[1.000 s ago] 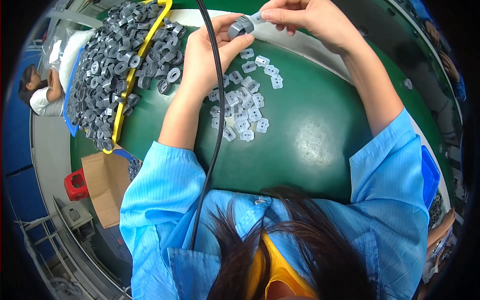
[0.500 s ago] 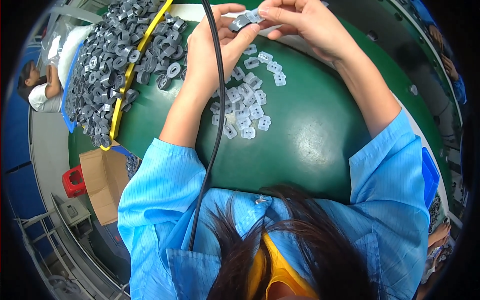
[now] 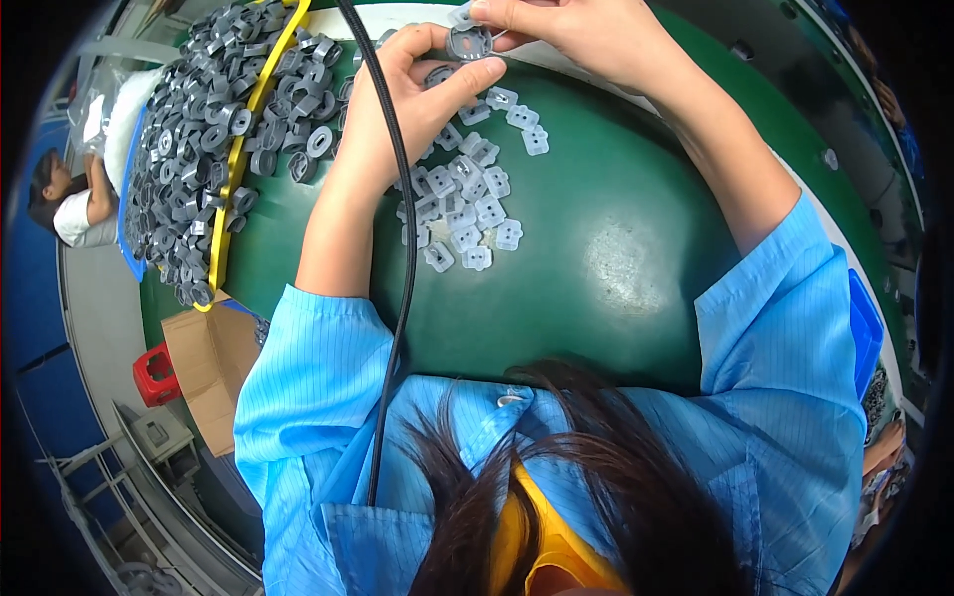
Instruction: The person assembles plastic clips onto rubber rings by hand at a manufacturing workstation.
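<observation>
My left hand (image 3: 397,109) is closed, its fingers curled round a grey plastic ring-shaped part (image 3: 439,75). Another grey round part (image 3: 469,43) sits between the fingertips of both hands, its hollow side showing; which hand bears it I cannot tell. Pinched in my right hand (image 3: 581,35) is a small translucent plastic piece (image 3: 461,16), just above that round part. Below my hands, a loose group of similar translucent pieces (image 3: 464,213) lies on the green tabletop (image 3: 556,288). A few more (image 3: 522,117) lie apart, nearer my right hand.
Left of my hands, a large heap of grey round parts (image 3: 199,139) spreads across both sides of a yellow strip (image 3: 227,219). A black cable (image 3: 409,238) hangs across the view. A cardboard box (image 3: 211,368) and red stool (image 3: 156,374) stand lower left. Another person (image 3: 84,199) sits far left.
The grey part between my hands has turned, so its round hollow side now shows. My right hand has shifted a little up and left. The whole view has shifted slightly.
</observation>
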A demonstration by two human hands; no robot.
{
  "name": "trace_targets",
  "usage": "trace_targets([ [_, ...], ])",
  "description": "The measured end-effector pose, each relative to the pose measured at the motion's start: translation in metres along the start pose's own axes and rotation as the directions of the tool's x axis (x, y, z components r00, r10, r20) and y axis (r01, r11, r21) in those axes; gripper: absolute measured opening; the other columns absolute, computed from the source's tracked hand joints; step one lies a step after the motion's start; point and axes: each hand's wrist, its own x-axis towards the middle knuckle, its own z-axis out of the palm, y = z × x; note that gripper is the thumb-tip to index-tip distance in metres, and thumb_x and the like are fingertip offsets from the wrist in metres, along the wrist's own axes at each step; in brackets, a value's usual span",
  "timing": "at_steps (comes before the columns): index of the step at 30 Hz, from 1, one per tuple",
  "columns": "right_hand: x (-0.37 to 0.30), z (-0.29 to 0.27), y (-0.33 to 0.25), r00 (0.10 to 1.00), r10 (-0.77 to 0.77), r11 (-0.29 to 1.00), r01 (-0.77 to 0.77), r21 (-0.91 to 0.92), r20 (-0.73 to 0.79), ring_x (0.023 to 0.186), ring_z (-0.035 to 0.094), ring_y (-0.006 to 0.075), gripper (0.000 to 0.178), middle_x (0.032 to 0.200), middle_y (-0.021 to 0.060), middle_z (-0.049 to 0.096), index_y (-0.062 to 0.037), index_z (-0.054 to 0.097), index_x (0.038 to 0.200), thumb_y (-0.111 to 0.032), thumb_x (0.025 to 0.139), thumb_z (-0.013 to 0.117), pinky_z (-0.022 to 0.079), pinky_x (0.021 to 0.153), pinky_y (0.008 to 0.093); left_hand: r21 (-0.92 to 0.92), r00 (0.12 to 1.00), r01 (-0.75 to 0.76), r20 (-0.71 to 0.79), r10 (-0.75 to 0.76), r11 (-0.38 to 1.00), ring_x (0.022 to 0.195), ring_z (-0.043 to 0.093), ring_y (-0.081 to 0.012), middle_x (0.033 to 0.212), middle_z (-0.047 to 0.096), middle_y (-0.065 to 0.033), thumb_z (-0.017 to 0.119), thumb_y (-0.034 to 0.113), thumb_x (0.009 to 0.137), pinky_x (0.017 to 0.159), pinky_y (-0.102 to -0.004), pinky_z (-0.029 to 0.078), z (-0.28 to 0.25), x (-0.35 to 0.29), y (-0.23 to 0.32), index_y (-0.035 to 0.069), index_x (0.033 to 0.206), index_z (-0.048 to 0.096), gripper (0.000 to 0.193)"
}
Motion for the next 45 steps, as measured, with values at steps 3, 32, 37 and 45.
trace_targets([
  [3, -0.001, -0.008, 0.003, 0.998, -0.065, 0.996, 0.064, -0.058, -0.019, 0.069, 0.061, 0.0097, 0.012, 0.077, 0.0064, 0.066, 0.0041, 0.065, 0.085, -0.008, 0.087, 0.065, 0.050, 0.062, 0.0254, -0.305, 0.980, 0.198, 0.054, -0.190, 0.931, 0.069, 0.063, -0.0079, 0.079, 0.068, -0.0036, 0.077, 0.019, 0.079, 0.059, -0.0207, 0.047, 0.006, 0.000, 0.011, 0.001, 0.101, 0.066, 0.031],
  [32, 0.003, 0.012, 0.023, 0.658, -0.751, 0.574, 0.608, -0.548, -0.057, 0.077, 0.059, 0.0265, 0.014, 0.078, 0.0095, 0.063, -0.0042, 0.069, 0.079, -0.016, 0.075, 0.074, 0.048, 0.068, 0.0355, -0.076, 0.956, -0.123, -0.275, 0.097, 0.990, 0.069, 0.065, -0.0176, 0.078, 0.068, -0.0143, 0.074, 0.008, 0.078, 0.062, -0.0305, 0.050, 0.024, -0.005, 0.007, 0.002, 0.106, 0.049, 0.038],
  [37, 0.022, 0.022, 0.034, 0.094, -0.995, 0.056, 0.846, -0.530, 0.045, 0.077, 0.057, 0.0274, 0.010, 0.081, 0.0086, 0.063, -0.0050, 0.069, 0.080, -0.011, 0.074, 0.074, 0.048, 0.068, 0.0368, 0.048, 0.964, -0.075, -0.251, 0.084, 0.996, 0.082, 0.067, -0.0170, 0.094, 0.070, -0.0182, 0.066, 0.004, 0.081, 0.073, -0.0268, 0.052, 0.020, -0.010, 0.024, -0.003, 0.112, 0.044, 0.039],
  [45, -0.018, 0.019, -0.008, 0.932, -0.307, 0.920, 0.239, -0.311, -0.191, 0.073, 0.059, 0.0265, 0.009, 0.078, 0.0107, 0.060, -0.0017, 0.066, 0.079, -0.009, 0.076, 0.071, 0.047, 0.059, 0.0334, 0.019, 0.958, -0.133, -0.254, 0.134, 0.991, 0.069, 0.067, -0.0139, 0.085, 0.069, -0.0160, 0.068, 0.006, 0.085, 0.058, -0.0228, 0.052, 0.023, -0.004, 0.015, -0.003, 0.113, 0.042, 0.039],
])
